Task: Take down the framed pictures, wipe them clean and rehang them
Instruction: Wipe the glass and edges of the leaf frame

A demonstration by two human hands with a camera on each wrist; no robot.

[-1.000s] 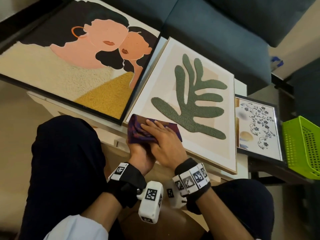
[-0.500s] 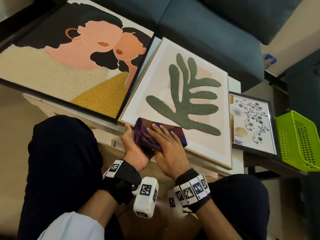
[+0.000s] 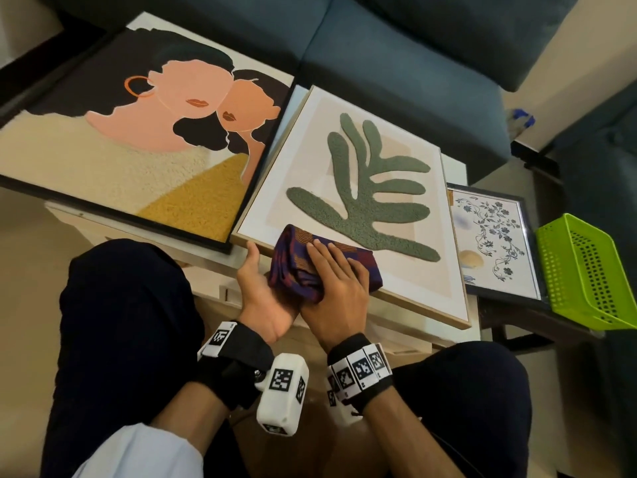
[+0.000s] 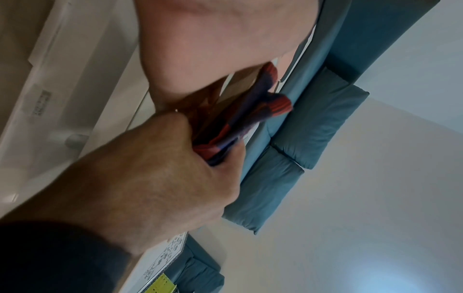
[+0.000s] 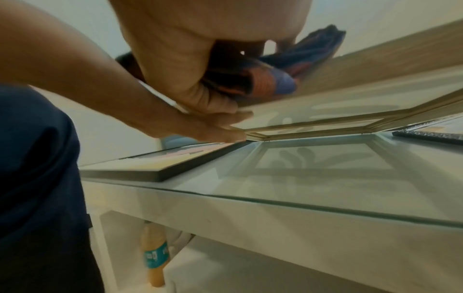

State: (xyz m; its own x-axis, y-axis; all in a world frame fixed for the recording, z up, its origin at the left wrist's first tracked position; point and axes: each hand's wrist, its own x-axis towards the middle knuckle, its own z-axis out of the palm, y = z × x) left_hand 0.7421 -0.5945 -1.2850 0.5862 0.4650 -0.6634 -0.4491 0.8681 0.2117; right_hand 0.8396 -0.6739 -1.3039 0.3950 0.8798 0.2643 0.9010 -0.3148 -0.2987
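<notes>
The leaf picture (image 3: 362, 188), a green leaf shape in a light wooden frame, lies tilted on the table with its near left corner raised. My left hand (image 3: 262, 291) holds that near edge, thumb against the rim and fingers (image 5: 225, 126) flat underneath. My right hand (image 3: 331, 281) presses a folded purple and red cloth (image 3: 293, 257) onto the frame's near edge. Its fingers lie straight on top, and the thumb (image 4: 230, 156) tucks round the cloth (image 4: 250, 111). A large picture of two faces (image 3: 138, 150) in a black frame lies to the left. A small floral picture (image 3: 493, 236) lies to the right.
A blue sofa (image 3: 379, 63) runs behind the glass-topped white table (image 5: 325, 174). A green plastic basket (image 3: 586, 270) stands at the far right beside the floral picture. A bottle (image 5: 154, 257) stands on the shelf under the table. My knees flank the table's near edge.
The right hand has slid the cloth to the right along the frame's near edge. The left thumb, earlier covered by the cloth, now shows at the frame's corner.
</notes>
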